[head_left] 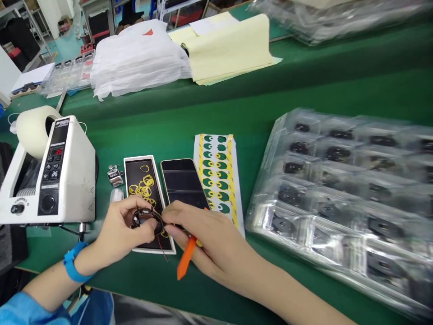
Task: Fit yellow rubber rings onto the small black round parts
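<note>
Black ring part (148,220) pinched by left hand (120,228) — right hand (206,234) grips orange tool (186,262).

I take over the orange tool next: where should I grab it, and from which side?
Best by the free lower end of the orange tool, which sticks out below the right hand toward the person; the rest is hidden under that hand. Come from the near side, with the grip across its width. The left hand and black ring lie left of that path.
</note>
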Demonstrator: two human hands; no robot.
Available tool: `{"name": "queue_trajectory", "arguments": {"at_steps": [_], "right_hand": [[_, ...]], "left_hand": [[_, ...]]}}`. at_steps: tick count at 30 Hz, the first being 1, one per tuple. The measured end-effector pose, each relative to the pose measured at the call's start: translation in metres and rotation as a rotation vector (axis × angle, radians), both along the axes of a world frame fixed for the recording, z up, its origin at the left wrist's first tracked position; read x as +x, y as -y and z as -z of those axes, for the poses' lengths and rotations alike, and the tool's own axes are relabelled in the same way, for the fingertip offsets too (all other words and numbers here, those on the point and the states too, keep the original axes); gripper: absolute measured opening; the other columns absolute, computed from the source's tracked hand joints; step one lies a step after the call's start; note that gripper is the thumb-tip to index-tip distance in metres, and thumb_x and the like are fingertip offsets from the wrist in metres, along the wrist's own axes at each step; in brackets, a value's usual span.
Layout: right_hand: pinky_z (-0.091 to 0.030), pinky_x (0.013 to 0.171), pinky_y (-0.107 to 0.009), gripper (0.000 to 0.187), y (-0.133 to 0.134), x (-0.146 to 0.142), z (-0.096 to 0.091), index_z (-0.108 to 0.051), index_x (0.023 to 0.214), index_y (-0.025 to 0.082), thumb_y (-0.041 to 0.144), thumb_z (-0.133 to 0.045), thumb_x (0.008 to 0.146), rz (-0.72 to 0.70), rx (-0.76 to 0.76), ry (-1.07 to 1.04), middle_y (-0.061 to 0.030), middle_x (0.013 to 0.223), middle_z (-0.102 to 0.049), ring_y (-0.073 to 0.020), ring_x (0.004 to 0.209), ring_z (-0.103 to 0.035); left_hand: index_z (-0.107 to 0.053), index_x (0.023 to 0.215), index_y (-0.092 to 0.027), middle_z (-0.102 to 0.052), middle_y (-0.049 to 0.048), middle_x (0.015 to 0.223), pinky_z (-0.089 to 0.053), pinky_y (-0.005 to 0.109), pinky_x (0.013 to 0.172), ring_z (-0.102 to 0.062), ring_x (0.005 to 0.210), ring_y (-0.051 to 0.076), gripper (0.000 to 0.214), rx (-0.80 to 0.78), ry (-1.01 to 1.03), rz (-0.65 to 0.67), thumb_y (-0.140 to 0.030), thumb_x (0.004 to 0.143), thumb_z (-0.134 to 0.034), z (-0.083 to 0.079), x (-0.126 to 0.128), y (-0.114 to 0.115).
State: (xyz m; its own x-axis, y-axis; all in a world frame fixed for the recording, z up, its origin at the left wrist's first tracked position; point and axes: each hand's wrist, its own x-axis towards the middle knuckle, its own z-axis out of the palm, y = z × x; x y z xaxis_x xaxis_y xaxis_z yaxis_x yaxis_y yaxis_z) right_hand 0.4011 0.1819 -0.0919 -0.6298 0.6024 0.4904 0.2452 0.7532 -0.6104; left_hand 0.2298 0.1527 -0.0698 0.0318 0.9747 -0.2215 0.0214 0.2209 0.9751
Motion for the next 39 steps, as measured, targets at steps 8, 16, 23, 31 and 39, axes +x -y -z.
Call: {"name": "queue_trajectory", "arguments": {"at_steps": [8, 16, 23, 31, 39], "right_hand": [[-0.032, 0.045, -0.022, 0.031, 0.004, -0.004, 0.001, -0.036, 0.072, 0.022, 0.015, -0.032, 0.101, -0.028, -0.096, -0.04, 0.0046, 0.059, -0.043, -0.0107, 0.048, -0.039], [-0.033, 0.045, -0.021, 0.021, 0.0, 0.003, -0.005, -0.043, 0.082, 0.023, 0.022, -0.034, 0.102, -0.086, -0.493, 0.004, 0.0054, 0.062, -0.046, -0.0107, 0.049, -0.04], [-0.031, 0.043, -0.024, 0.041, 0.001, -0.002, 0.004, -0.036, 0.069, 0.022, 0.039, -0.028, 0.105, -0.072, -0.583, -0.054, 0.0049, 0.055, -0.039, -0.0113, 0.046, -0.038], [-0.034, 0.044, -0.023, 0.047, -0.001, -0.008, 0.014, -0.039, 0.067, 0.022, 0.05, -0.029, 0.104, 0.042, -0.542, -0.144, 0.0043, 0.055, -0.042, -0.0114, 0.046, -0.04], [-0.037, 0.047, -0.024, 0.048, 0.0, -0.007, 0.003, -0.039, 0.065, 0.022, 0.052, -0.033, 0.102, 0.024, -0.654, -0.105, 0.0033, 0.056, -0.045, -0.0119, 0.05, -0.044]], "left_hand": [[-0.057, 0.065, -0.016, -0.051, -0.0027, 0.062, -0.042, 0.02, 0.049, -0.046, 0.052, 0.008, 0.006, 0.041, -0.051, -0.002, -0.016, 0.061, -0.062, 0.0, 0.001, 0.0], [-0.058, 0.068, -0.014, -0.052, -0.0033, 0.063, -0.04, 0.016, 0.043, -0.048, 0.046, 0.005, 0.021, -0.091, 0.098, 0.008, -0.024, 0.069, -0.076, 0.008, -0.005, -0.001], [-0.058, 0.067, -0.014, -0.052, -0.0032, 0.062, -0.041, 0.018, 0.045, -0.047, 0.047, 0.005, 0.038, -0.071, 0.123, 0.046, -0.044, 0.07, -0.08, 0.008, -0.004, -0.003], [-0.065, 0.07, -0.013, -0.062, 0.0004, 0.058, -0.045, 0.022, 0.05, -0.055, 0.051, 0.01, 0.035, -0.132, 0.117, -0.077, -0.043, 0.066, -0.083, 0.009, -0.004, -0.004], [-0.058, 0.071, -0.016, -0.056, -0.0031, 0.05, -0.042, 0.022, 0.048, -0.049, 0.045, 0.009, 0.035, -0.065, 0.061, -0.012, -0.046, 0.075, -0.075, 0.012, -0.006, 0.0]]}}
